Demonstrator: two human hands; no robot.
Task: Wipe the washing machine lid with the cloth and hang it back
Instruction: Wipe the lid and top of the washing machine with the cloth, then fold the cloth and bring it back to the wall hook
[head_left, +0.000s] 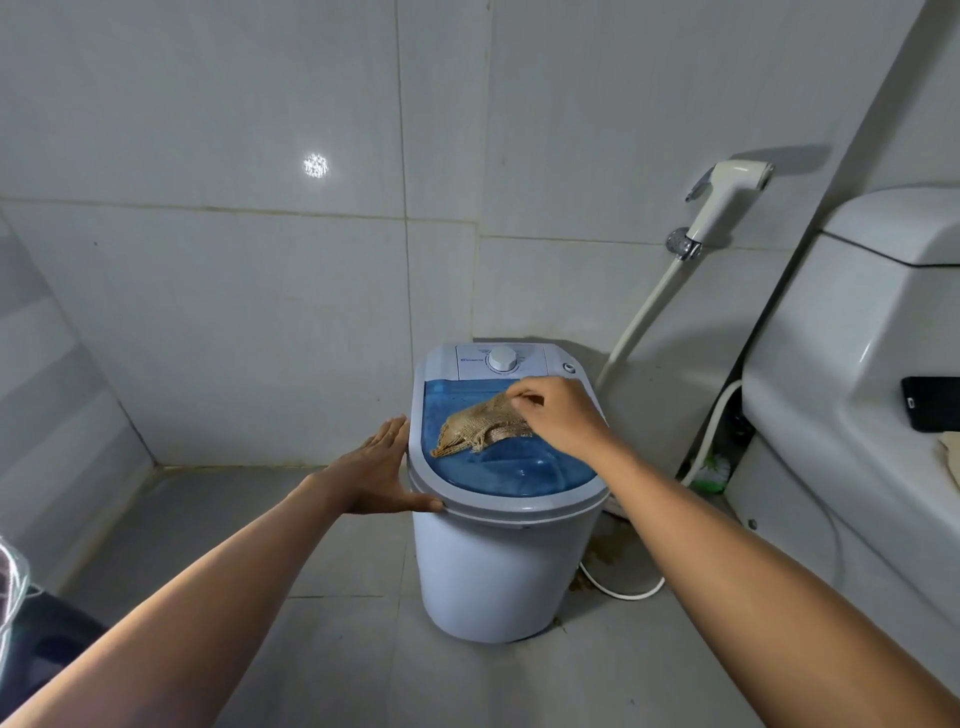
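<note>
A small white washing machine (488, 571) stands on the tiled floor near the room's corner. Its lid (524, 470) is translucent blue with a grey rim. A tan knitted cloth (475, 428) lies crumpled on the blue lid. My right hand (558, 413) rests on the cloth's right end, fingers curled and pinching the fabric. My left hand (382, 470) lies flat against the machine's left rim, fingers spread, thumb on the front edge. A white dial (502, 358) sits on the control panel behind the lid.
A white toilet tank (852, 374) fills the right side, with a black phone (932, 410) on it. A bidet sprayer (727, 208) and its hose hang on the wall behind. A white cable (623, 590) lies on the floor right of the machine. Tiled walls close the corner.
</note>
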